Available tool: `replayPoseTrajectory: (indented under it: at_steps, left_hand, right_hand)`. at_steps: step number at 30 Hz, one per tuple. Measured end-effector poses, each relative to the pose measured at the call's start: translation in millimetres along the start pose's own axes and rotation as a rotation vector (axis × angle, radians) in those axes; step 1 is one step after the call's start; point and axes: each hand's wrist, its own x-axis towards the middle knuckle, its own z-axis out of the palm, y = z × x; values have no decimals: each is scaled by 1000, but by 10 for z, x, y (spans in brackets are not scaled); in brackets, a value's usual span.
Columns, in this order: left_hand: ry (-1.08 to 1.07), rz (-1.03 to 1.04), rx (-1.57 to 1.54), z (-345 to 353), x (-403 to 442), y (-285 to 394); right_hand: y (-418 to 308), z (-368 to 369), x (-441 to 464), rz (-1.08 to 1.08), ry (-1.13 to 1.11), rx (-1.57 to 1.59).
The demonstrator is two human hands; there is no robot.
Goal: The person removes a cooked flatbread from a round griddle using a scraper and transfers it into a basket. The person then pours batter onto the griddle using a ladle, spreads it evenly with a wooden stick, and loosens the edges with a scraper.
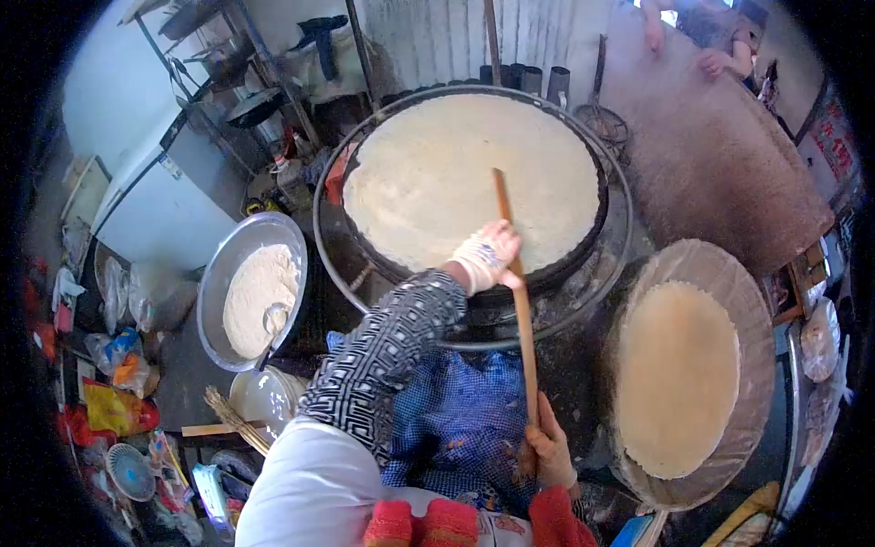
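Note:
A long flat wooden spatula (524,333) slants up from my lap to the big round griddle, its far tip over a thin pale pancake (456,173). Around the middle of the spatula my left hand (490,253) is closed, a white fingerless covering on its palm and wrist. Lower down, by the wide end, my right hand (551,447) is closed on the same spatula, its fingers partly hidden. The pancake covers nearly the whole griddle (604,196), and a metal ring (629,219) runs around it.
To the left stands a metal basin (211,314) of pale batter with a ladle (272,321), above a white bucket (244,397). A large round flat pancake (679,383) lies on a cloth-covered basket (761,365) at right. Another person's hand (715,62) rests beyond the brown table (711,164).

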Motion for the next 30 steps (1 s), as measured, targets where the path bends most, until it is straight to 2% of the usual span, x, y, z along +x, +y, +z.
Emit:
replayPoseTrajectory:
  at_steps: [5,7,8,10,12,13,15,16,18,21,25,27,30]
  left_hand:
    - [90,-178,-58,135,-723,-758]
    - [29,-279,-59,25,-1062,-927]
    - [38,-312,-36,-8,-1269,-985]
    - [67,-357,-18,-62,-1749,-1070]
    - [38,-405,64,0,-2311,-1111]
    - [-11,-436,157,108,-2570,-1065]
    - [-53,-515,155,220,-2882,-781]
    - [5,-484,136,224,-2871,-627]
    - [61,-422,64,-19,-2477,-98]
    - [246,-123,-128,-370,-1503,537]
    - [252,222,-197,-274,-288,1058]
    - [-5,178,-29,191,-13,1089]
    - [-1,83,-13,267,-61,855]
  right_hand:
    - [146,154,510,-4,-225,-141]
    - [303,279,664,-48,-280,-189]
    - [481,327,801,-168,-314,-292]
    - [528,536,799,-145,-366,-456]
    - [287,763,665,144,-407,-578]
    - [456,698,584,53,-434,-656]
    - [664,584,380,-131,-410,-840]
    - [430,553,121,-6,-379,-970]
    - [594,142,-226,71,-219,-1089]
    - [985,-524,-674,-76,122,-765]
    - [1082,-778,-859,-163,264,-387]
    - [995,-732,-818,-139,248,-248]
    - [758,-577,-668,-36,186,-16]
